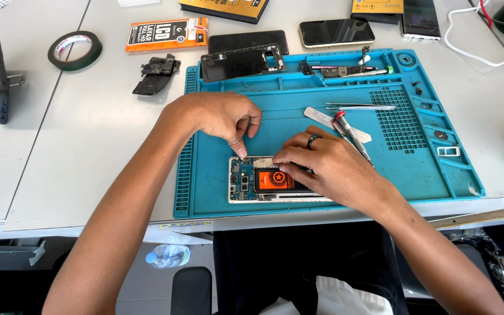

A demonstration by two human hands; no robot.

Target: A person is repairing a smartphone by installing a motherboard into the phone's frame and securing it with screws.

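Left hand point(217, 116) fingers pinched at opened phone point(263, 181) top edge; right hand point(328, 169) flat on it, gripping nothing. Pressing risks cracking the board.

A pale grey worktable point(88, 146) fills the scene under bright, even light that casts soft shadows. A seam point(48, 111) divides its panels. Below the front edge, a grey floor point(147, 280) holds a clear plastic water bottle point(167, 255) beside a dark stool seat point(191, 290).
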